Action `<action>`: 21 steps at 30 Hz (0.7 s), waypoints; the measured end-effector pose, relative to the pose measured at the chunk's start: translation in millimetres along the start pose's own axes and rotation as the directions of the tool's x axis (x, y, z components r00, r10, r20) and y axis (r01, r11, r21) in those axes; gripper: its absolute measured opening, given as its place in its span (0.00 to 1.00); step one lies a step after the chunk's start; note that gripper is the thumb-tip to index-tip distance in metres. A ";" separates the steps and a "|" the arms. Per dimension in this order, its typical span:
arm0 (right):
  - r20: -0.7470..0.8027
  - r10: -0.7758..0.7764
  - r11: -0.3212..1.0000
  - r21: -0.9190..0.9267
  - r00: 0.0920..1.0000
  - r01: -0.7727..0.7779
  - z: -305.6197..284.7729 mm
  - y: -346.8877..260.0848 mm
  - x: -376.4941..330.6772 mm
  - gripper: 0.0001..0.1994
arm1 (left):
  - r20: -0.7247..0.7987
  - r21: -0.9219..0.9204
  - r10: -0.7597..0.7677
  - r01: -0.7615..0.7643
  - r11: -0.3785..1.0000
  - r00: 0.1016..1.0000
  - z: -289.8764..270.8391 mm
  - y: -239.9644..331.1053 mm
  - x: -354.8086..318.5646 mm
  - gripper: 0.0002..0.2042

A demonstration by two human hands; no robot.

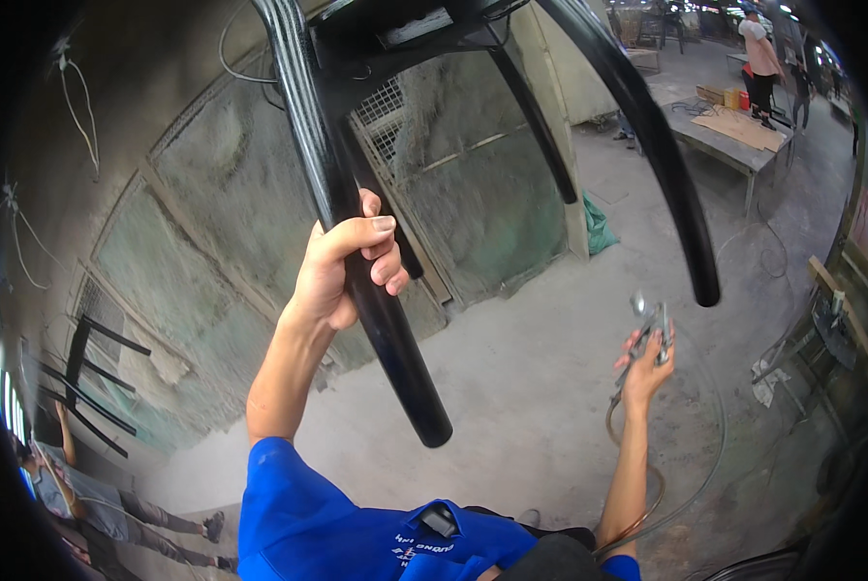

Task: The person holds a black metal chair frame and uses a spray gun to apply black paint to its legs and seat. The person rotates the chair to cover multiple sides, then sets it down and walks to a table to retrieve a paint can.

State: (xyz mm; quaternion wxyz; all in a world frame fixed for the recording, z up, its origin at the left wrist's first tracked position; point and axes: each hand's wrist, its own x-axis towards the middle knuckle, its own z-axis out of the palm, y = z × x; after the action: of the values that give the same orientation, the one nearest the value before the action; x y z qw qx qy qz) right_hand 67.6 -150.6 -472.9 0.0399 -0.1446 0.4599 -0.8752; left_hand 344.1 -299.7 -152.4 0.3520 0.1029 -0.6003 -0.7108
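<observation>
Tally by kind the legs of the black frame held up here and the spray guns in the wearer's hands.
Black legs: 4, one gripped by the left hand
Spray gun: 1, in the right hand
Total: 5

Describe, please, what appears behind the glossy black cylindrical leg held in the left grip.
Behind that glossy black cylindrical leg show dusty grey-green wall panels, part of another black leg and grey floor. Whatever lies directly behind the leg and the left grip is covered.
</observation>
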 end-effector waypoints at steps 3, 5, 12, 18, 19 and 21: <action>0.011 -0.106 0.987 0.120 0.994 0.104 49.9 -44.5 7.4 0.22 | 0.149 -0.123 0.024 -0.006 0.992 0.988 -0.2 8.8 -12.7 0.07; 0.073 -0.179 0.963 0.216 0.981 0.160 79.6 -81.2 -2.9 0.23 | 0.225 -0.164 0.035 0.002 0.986 0.974 0.6 12.0 -23.2 0.08; 0.419 -0.492 0.781 0.599 0.763 0.175 137.5 -188.1 -37.7 0.27 | 0.364 -0.304 0.086 0.031 0.952 0.927 16.4 26.3 -44.9 0.06; 0.214 -0.429 0.871 0.357 0.878 0.339 163.5 -186.5 -3.6 0.23 | 0.420 -0.372 0.109 0.062 0.926 0.901 19.2 47.7 -73.7 0.06; 0.191 -0.427 0.885 0.289 0.884 0.365 164.1 -183.0 2.2 0.23 | 0.431 -0.379 0.114 0.064 0.923 0.895 19.8 50.6 -78.0 0.06; 0.161 -0.533 0.846 0.133 0.830 0.517 164.5 -176.1 8.3 0.23 | 0.438 -0.374 0.107 0.073 0.924 0.893 23.3 55.6 -84.1 0.06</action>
State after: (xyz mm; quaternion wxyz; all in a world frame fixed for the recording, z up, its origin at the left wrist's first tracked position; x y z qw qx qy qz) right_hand 118.5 -181.7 -239.3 -0.1518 -0.3474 0.3592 -0.8528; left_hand 413.3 -230.8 -118.2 0.2228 -0.1401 -0.5165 -0.8148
